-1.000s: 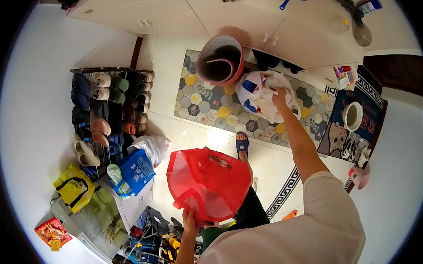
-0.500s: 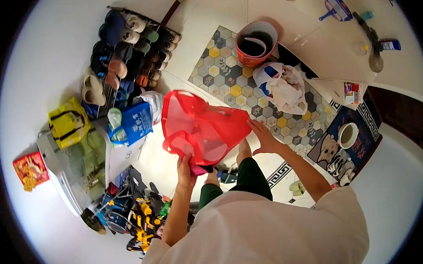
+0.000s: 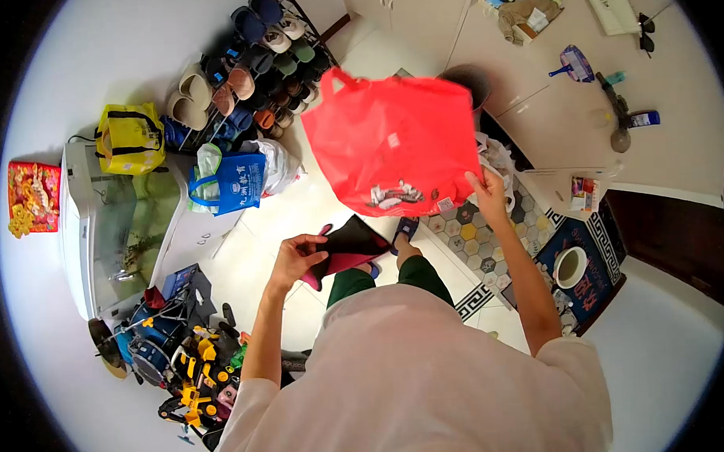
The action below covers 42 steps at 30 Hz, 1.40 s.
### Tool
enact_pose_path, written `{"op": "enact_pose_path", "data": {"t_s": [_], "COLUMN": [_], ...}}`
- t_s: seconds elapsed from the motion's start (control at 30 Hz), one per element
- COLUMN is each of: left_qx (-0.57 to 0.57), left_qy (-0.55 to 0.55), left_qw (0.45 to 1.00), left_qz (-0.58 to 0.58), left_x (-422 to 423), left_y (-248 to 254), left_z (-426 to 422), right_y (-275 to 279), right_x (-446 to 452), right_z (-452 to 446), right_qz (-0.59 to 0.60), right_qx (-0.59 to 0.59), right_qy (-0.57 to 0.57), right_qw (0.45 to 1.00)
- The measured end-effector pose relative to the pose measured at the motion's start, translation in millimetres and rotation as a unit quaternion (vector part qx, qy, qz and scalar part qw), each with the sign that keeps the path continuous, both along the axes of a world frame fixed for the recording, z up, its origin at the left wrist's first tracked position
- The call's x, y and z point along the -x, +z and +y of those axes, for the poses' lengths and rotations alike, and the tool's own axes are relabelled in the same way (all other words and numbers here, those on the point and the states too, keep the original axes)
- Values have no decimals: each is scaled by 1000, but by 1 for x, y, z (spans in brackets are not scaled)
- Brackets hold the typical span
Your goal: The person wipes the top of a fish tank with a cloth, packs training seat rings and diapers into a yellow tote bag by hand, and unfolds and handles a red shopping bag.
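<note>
A red bag [image 3: 391, 137] hangs spread out in front of me, a loop handle at its upper left and a printed picture near its lower edge. My right hand [image 3: 488, 196] pinches its lower right corner. Lower and to the left, my left hand [image 3: 298, 260] grips a flat black-and-pink item [image 3: 353, 241] by its left side. That item looks like soft folded material, dark on its face with pink edges; its exact kind is unclear. It is apart from the red bag.
A shoe rack [image 3: 273, 70] stands against the left wall. A yellow bag [image 3: 130, 138] sits on the fish tank [image 3: 135, 234], with a blue bag [image 3: 239, 182] beside it. Toys [image 3: 200, 383] crowd the lower left. A bucket [image 3: 571, 266] stands at right.
The red bag has moved up and right and is spread flatter. The black-and-pink item, mostly hidden under it before, is now separate in my left hand. My right hand has closed on the red bag's corner.
</note>
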<state>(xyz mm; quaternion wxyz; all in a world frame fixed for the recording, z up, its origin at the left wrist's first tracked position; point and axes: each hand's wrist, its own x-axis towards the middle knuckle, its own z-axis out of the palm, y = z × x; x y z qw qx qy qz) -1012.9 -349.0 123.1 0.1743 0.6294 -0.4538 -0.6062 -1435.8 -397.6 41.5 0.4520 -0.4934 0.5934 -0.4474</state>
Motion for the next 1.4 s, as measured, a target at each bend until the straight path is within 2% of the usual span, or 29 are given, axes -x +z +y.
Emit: {"op": "enact_pose_path", "data": {"t_s": [0.03, 0.1, 0.13, 0.17, 0.23, 0.27, 0.37, 0.43, 0.47, 0.5, 0.53, 0.57, 0.67, 0.77, 0.8, 0.9, 0.93, 0.97, 1.0, 1.07, 1.17, 1.2, 1.3, 1.4], "left_qx": [14, -29, -62, -34, 16, 7, 15, 12, -7, -37, -33, -30, -32, 7, 30, 155, 177, 201, 223, 303, 367, 351, 395, 462], "left_qy": [-42, 18, 45, 23, -26, -34, -30, 27, 103, 146, 140, 134, 198, 223, 241, 262, 263, 231, 197, 196, 172, 167, 144, 123], "left_qw": [999, 999, 994, 995, 984, 975, 936, 885, 893, 876, 877, 877, 872, 867, 867, 891, 904, 920, 934, 917, 906, 912, 906, 878], "left_qz": [-14, 16, 73, 92, 174, 221, 349, 465, 439, 457, 458, 460, 447, 446, 435, 336, 287, 244, 200, 171, 121, 131, 55, 1], "left_x": [-12, -18, -20, -33, -19, -8, 21, 33, 35, 32, 30, 27, 8, -4, -9, -38, -53, -71, -87, -100, -118, -122, -131, -140], "left_y": [-9, -8, -11, -40, -38, -30, -23, -18, -8, -3, 2, 17, 23, 4, -2, -6, -13, -26, -40, -29, -22, -26, -23, -33], "left_z": [3, 3, 1, 1, -6, -9, -9, -12, -11, -12, -9, -6, 4, 16, 18, 26, 30, 34, 39, 54, 61, 63, 65, 62], "right_y": [17, 42, 31, 46, 82, 77, 101, 102, 104, 104, 98, 100, 114, 134, 133, 118, 122, 135, 120, 141, 194, 194, 197, 220], "right_x": [-6, -17, -14, -25, -56, -64, -131, -173, -194, -213, -225, -236, -264, -272, -271, -254, -245, -240, -219, -210, -227, -228, -226, -245], "right_z": [1, 6, 9, 10, 15, 18, 27, 36, 40, 45, 51, 54, 63, 69, 69, 75, 73, 70, 65, 56, 39, 34, 15, 11], "right_qz": [-30, -92, -117, -172, -282, -264, -322, -305, -301, -298, -264, -285, -331, -404, -393, -269, -262, -199, -117, -35, -81, -50, 40, 92], "right_qx": [0, 1, 22, 26, 32, 27, 41, 11, 15, 18, 16, 13, -2, -43, -81, -140, -112, -50, 13, 175, 232, 203, 121, 10], "right_qy": [-28, -82, -74, -94, -132, -131, -130, -139, -137, -136, -131, -126, -118, -95, -83, -68, -92, -119, -168, -153, 10, 17, 43, 128], "right_qw": [999, 992, 990, 980, 950, 955, 937, 942, 943, 945, 956, 950, 936, 909, 912, 950, 954, 971, 979, 972, 969, 978, 991, 987]}}
